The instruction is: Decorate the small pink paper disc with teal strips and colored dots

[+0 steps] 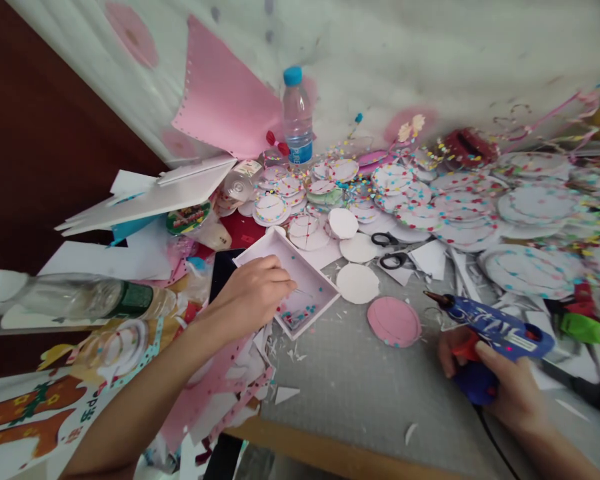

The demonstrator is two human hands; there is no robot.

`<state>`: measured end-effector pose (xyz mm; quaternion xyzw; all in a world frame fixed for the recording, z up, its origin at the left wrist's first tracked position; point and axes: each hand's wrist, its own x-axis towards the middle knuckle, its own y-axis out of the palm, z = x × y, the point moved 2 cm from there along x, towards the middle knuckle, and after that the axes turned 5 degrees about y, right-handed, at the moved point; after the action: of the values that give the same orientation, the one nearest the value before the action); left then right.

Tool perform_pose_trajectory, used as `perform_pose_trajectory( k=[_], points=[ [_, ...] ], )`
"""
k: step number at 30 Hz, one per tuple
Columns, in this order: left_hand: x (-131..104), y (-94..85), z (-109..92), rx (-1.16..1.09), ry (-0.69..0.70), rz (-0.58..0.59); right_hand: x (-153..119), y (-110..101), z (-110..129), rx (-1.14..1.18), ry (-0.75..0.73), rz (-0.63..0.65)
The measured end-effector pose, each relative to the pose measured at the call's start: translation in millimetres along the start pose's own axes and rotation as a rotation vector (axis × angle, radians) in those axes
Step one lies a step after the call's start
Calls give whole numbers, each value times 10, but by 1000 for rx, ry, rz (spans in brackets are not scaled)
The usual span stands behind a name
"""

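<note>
My left hand (257,293) reaches over a shallow white box (307,267), fingers pinched on a thin, pointed tool (304,292) whose kind is too fine to tell. Small red and blue beads (297,317) are gathered in the box's near corner. At the right, my right hand (510,383) is wrapped round the grip of a blue glue gun (500,328), its nozzle aimed left. A pink paper disc (394,322) with a thin line across it lies flat between the box and the gun. White paper discs (357,283) sit just behind it.
Black-handled scissors (394,260) lie behind the discs. Stacks of bead-trimmed discs (533,267) crowd the back and right. A water bottle (298,120) stands upright at the back; another bottle (80,297) lies at left. Paper scraps (220,393) pile up near the table's front edge (300,443).
</note>
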<state>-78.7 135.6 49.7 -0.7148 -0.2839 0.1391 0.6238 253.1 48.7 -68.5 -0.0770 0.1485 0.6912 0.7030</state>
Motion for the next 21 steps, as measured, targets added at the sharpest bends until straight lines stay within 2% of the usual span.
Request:
perform_pose_trajectory(
  k=[2,6,10,15,16,21],
  points=[
    [-34,-11,-45,-135,-53,-102,1,16,11,33,-2,11],
    [-60,-5,-220,-460,-247,-287,6,25,31,34,-27,15],
    [-50,87,-548,-853,-466,-352,12,36,71,-5,-96,29],
    [15,476,-998,-1395,-736,-395,-15,64,117,10,-107,-2],
    [37,569,-1069,-1500,-787,-439,-27,65,130,30,-99,-6],
    [152,925,-1301,-1878,-1014,-526,-91,1,268,129,-56,52]
  ],
)
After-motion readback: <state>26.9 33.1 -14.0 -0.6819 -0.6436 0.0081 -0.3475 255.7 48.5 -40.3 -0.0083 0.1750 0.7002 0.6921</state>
